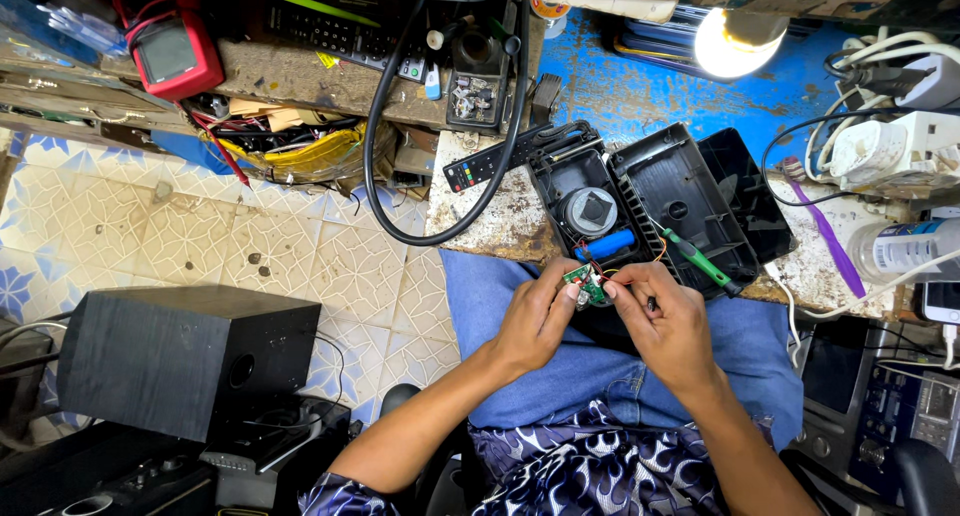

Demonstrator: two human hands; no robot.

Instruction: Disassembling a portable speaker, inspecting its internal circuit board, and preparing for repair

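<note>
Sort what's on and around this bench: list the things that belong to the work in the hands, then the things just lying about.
In the work:
left hand
right hand
small green circuit board
open black speaker casing
blue battery cell
green-handled screwdriver

Lying about:
red meter
black remote control
lamp
black speaker box
purple strip

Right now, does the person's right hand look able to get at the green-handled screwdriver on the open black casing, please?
Probably yes: the green-handled screwdriver lies uncovered just beyond the right hand, though that hand and the left hand hold a small green circuit board.
</note>
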